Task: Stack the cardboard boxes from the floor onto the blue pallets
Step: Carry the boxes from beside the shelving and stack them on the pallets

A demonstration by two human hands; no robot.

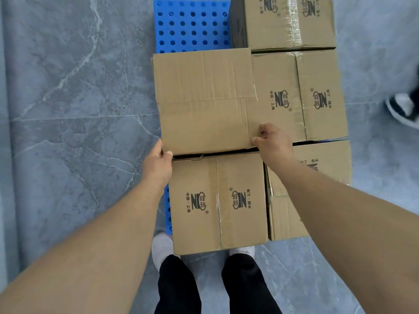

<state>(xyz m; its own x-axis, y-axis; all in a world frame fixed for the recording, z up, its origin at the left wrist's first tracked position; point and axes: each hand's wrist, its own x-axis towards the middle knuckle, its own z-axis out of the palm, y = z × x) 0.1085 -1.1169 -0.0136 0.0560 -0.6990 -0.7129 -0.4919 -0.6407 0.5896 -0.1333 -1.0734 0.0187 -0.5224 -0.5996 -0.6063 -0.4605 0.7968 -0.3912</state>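
**Plain box held at both near corners**

Head view: plain cardboard box lay on the blue pallet, between both hands. Left hand curled round its near-left corner, thumb on the top edge. Right hand gripped the near-right corner, fingers bent over the top. Printed boxes touched it: one nearer, one at right. Grey marbled floor at left.

Single head-worn view, wide-angle, looking steeply down over own forearms and feet. Close range: boxes fill centre, blue pallet at 12 o'clock, floor toward 9 o'clock.
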